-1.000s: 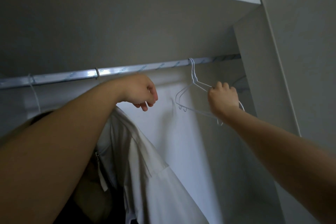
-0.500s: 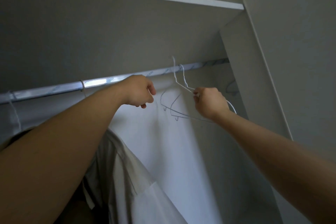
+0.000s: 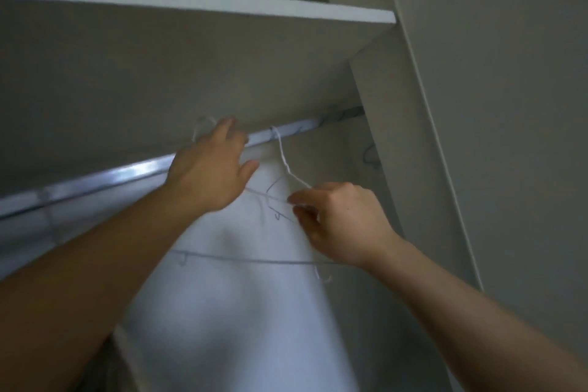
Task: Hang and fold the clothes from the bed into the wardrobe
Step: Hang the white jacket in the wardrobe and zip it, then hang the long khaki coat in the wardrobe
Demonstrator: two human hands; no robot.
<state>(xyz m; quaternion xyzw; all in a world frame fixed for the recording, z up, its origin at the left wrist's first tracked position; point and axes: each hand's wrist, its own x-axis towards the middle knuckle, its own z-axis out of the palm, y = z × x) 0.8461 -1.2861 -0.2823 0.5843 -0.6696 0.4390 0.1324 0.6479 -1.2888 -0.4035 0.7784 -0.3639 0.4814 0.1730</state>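
My left hand [image 3: 210,169] covered a stretch of the rail [image 3: 127,173]. Just above the rail a wire hook [image 3: 203,122] was only a blur, and whether my fingers held it I couldn't tell. Below the rail my right hand [image 3: 340,223] hid one shoulder of the hanger [image 3: 284,159].

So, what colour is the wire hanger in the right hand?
White. The hanger in the right hand shows in the head view.

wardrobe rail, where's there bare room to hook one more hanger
The shiny metal rail looks bare just left of the left hand. A shorter bare stretch lies between the hooked white wire hanger and the wardrobe side panel. Crowded: between left hand and right hand, where hanger wires cross.
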